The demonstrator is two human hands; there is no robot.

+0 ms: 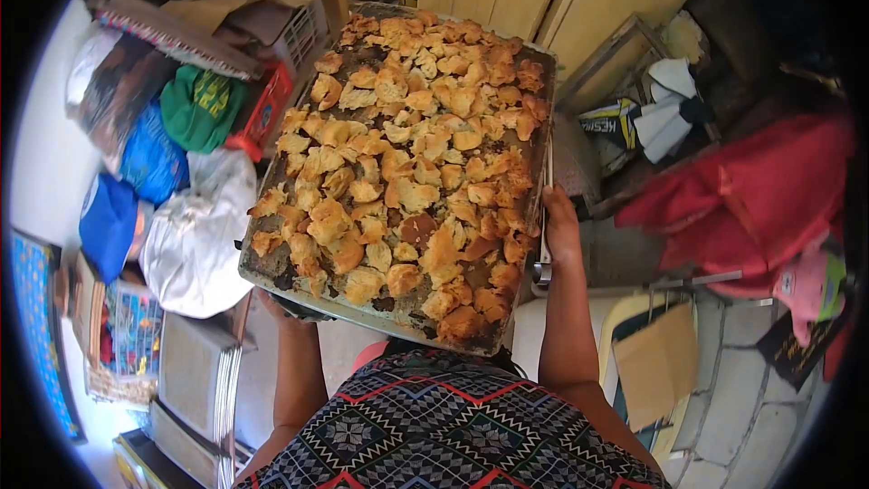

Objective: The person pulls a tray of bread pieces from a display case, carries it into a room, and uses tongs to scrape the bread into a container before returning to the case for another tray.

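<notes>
- A large baking tray [272, 273], heaped with golden torn bread pieces [407, 163], filled the centre of the frame, held level in front of the person.
- The right hand [558, 226] gripped the tray's right edge, fingers wrapped around the rim.
- The left hand [288, 306] supported the lower left corner from beneath; its fingers were hidden.
- Stacked empty trays [190, 371] sat at lower left.
</notes>
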